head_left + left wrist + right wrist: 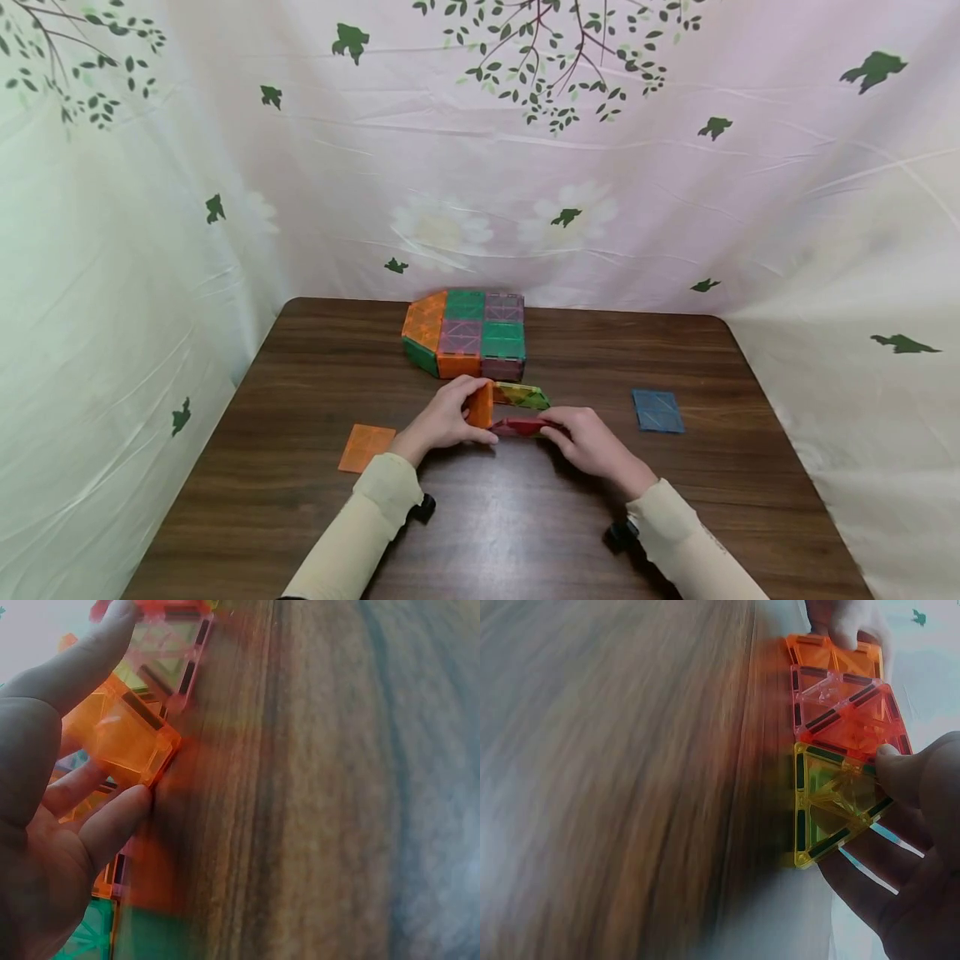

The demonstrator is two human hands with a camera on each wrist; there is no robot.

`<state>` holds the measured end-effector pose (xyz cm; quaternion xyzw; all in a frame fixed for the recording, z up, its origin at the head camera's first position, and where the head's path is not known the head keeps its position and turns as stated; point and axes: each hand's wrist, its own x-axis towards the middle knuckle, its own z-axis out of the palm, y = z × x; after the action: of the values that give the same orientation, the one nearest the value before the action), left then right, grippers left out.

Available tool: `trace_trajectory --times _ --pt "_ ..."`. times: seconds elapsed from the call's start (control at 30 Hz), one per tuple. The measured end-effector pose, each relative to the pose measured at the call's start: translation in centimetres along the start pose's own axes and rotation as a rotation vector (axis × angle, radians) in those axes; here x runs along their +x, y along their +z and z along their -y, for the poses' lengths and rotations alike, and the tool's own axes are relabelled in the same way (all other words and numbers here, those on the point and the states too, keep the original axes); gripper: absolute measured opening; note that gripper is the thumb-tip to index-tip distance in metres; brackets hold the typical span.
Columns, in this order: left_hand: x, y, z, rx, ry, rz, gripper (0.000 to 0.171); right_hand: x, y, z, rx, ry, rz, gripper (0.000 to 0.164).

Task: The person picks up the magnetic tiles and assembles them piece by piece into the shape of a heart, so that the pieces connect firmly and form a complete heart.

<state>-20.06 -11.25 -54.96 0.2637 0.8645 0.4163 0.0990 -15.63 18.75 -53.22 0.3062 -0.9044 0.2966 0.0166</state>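
Between the two hands stands a small upright structure of translucent magnetic tiles. My left hand (pixel 450 414) grips the orange tile (pixel 480 405) at its left end, with the thumb in front and the fingers behind. On the near side, my right hand (pixel 588 437) pinches a red triangular tile (pixel 859 727) by its outer corner. A pink tile (pixel 814 684) adjoins the red one, and a yellow triangular tile (pixel 829 799) stands beside it in the right wrist view. The far side is a yellow-green wall (pixel 519 395). Part of the orange tile is hidden by the left fingers.
Behind the hands sits a larger tile block (pixel 462 331) in orange, green and purple, close to the curtain (pixel 480 167). A loose orange square tile (pixel 365 448) lies left, and a blue square tile (pixel 658 411) lies right on the brown wooden table (pixel 517 533).
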Motion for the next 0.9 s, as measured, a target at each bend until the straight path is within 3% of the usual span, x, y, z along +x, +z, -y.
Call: trace_trajectory --times 0.37,0.7,0.9 --pt "0.2 0.2 0.2 0.006 0.014 -0.005 0.094 1.4 0.8 0.5 0.03 -0.03 0.03 0.016" --pt "0.6 0.0 0.7 0.06 0.054 -0.001 0.09 1.8 0.7 0.4 0.027 -0.035 0.043 0.016" --pt "0.6 -0.1 0.7 0.061 0.045 -0.003 0.091 1.7 0.6 0.4 0.005 -0.026 0.054 0.016"
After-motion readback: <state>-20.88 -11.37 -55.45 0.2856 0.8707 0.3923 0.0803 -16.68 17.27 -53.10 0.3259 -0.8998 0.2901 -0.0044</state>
